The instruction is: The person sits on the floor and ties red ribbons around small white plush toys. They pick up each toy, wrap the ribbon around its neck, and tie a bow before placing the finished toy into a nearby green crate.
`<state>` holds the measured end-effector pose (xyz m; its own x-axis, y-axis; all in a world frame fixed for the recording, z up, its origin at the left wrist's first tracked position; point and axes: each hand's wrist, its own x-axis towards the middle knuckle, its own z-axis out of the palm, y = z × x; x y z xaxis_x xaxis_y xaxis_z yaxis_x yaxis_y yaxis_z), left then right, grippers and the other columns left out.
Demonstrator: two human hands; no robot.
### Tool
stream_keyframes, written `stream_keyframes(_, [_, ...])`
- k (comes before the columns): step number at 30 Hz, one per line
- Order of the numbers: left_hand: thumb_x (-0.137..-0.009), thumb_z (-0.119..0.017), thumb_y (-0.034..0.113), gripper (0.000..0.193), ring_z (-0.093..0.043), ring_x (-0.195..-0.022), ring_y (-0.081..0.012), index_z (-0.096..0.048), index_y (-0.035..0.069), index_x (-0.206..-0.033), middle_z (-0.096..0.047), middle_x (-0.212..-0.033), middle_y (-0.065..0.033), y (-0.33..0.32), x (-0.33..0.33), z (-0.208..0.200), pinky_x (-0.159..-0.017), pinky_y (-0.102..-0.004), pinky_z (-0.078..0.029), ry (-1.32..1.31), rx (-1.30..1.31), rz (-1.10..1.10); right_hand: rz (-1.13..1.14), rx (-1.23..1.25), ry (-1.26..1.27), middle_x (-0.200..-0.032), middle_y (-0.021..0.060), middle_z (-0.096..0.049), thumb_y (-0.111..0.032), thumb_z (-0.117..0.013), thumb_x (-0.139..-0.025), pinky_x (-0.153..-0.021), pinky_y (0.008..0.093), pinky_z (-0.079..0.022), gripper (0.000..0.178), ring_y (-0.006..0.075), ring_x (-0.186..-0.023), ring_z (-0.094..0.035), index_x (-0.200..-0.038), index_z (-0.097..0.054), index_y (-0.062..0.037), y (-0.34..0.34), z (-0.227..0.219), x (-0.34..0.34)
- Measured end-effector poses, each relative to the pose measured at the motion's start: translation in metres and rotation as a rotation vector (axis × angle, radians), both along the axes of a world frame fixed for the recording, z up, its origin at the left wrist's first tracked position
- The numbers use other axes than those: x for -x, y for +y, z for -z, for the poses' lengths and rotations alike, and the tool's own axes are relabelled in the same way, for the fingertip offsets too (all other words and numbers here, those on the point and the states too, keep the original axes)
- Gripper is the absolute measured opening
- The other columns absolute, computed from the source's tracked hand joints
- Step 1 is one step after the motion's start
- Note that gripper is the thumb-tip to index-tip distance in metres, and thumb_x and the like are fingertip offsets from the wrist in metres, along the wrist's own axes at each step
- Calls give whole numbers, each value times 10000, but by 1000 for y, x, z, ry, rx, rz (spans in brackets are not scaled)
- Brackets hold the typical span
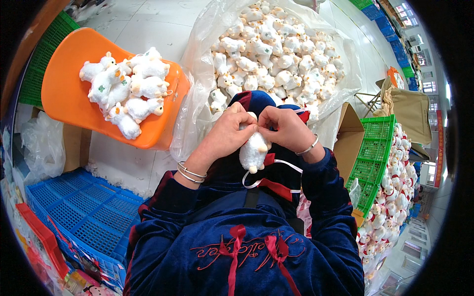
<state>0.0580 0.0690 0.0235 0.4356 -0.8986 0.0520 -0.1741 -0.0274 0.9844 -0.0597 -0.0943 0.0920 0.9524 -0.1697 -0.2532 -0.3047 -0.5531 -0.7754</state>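
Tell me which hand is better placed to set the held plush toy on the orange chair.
Probably the left hand: the orange chair is on that side, farther from the right hand. Both pinch the white plush toy, so the right would need to let go.

Red cursive lettering (210, 251) is embroidered across the front of the dark blue velvet jacket (197, 276), partly crossed by its red ribbons (238, 232). Small green labels (102, 89) show on some white plush toys (149, 87) on the orange seat (64, 84), their print too small to read. A red banner (439, 148) hangs at far right, its marks illegible.
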Motion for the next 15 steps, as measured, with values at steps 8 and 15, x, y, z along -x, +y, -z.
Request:
stream_keyframes(8, [-882, -716, 139, 140, -564, -867, -180, -719, 8, -933, -545, -926, -74, 0, 1, -1, -759, -300, -470, 37, -20, -39, -35, 205, -164, -777, 141, -622, -60, -678, -829, -639, 389, -515, 100, 336, -726, -642, -879, -607, -11, 11, 5, 4])
stream_keyframes(15, [-868, -724, 136, 134, -583, -827, -188, -716, 4, -891, -560, -906, -78, 4, 0, -4, -740, -308, -489, 87, -13, -60, -137, 403, -363, -864, 95, -646, -32, -738, -798, -659, 339, -520, 146, 272, -756, -647, -914, -649, -32, 10, 16, 14])
